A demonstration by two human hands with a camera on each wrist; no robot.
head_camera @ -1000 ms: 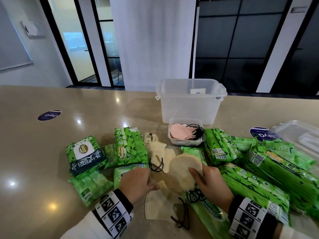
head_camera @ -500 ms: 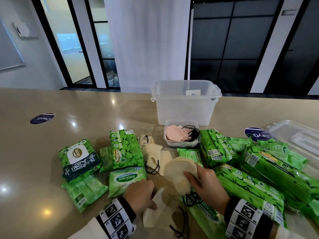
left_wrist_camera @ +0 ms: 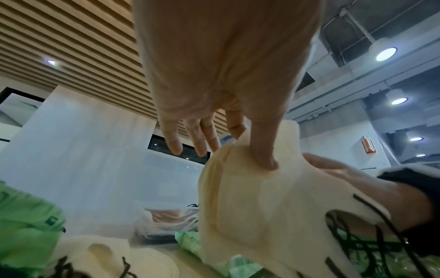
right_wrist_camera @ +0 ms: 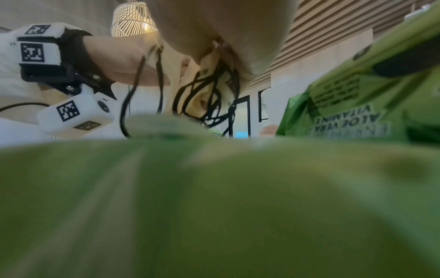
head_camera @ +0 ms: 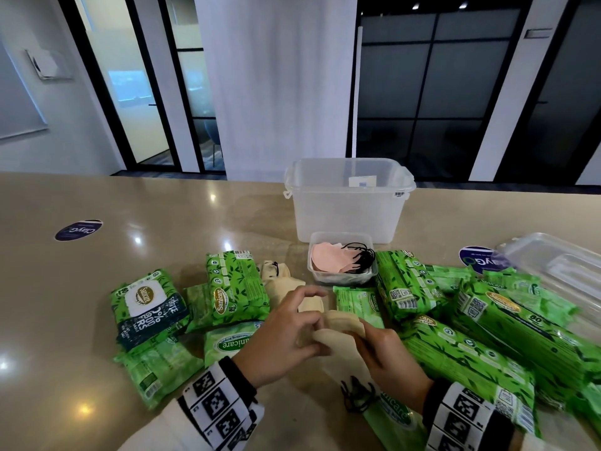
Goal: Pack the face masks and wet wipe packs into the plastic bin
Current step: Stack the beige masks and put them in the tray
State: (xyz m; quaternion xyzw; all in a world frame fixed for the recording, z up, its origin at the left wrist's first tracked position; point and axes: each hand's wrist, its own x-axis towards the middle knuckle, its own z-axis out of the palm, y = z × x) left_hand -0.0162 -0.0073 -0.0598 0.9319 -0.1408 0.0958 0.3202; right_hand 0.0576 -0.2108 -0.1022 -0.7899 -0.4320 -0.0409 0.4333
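Note:
Both hands hold a stack of cream face masks [head_camera: 338, 333] with black ear loops just above the table. My left hand [head_camera: 292, 333] pinches the stack's left edge between thumb and forefinger; the left wrist view shows the thumb [left_wrist_camera: 264, 150] pressed into the cream face masks [left_wrist_camera: 262, 206]. My right hand [head_camera: 387, 359] grips the stack from the right, black loops [right_wrist_camera: 209, 94] dangling under it. More cream masks [head_camera: 279, 281] lie on the table behind. A small clear tub [head_camera: 341, 278] holds pink masks. The empty clear plastic bin [head_camera: 348, 203] stands farther back. Green wet wipe packs [head_camera: 237, 284] lie left and right.
A clear lid [head_camera: 559, 271] lies at the far right beside the big pile of green packs [head_camera: 507, 323]. Round dark stickers [head_camera: 78, 229] sit on the beige tabletop [head_camera: 162, 222]. Behind the table stand glass doors and a white pillar.
My left hand picked a cream mask up off the table and brought it to the masks in my right hand. Both hands now hold the stack together, slightly higher.

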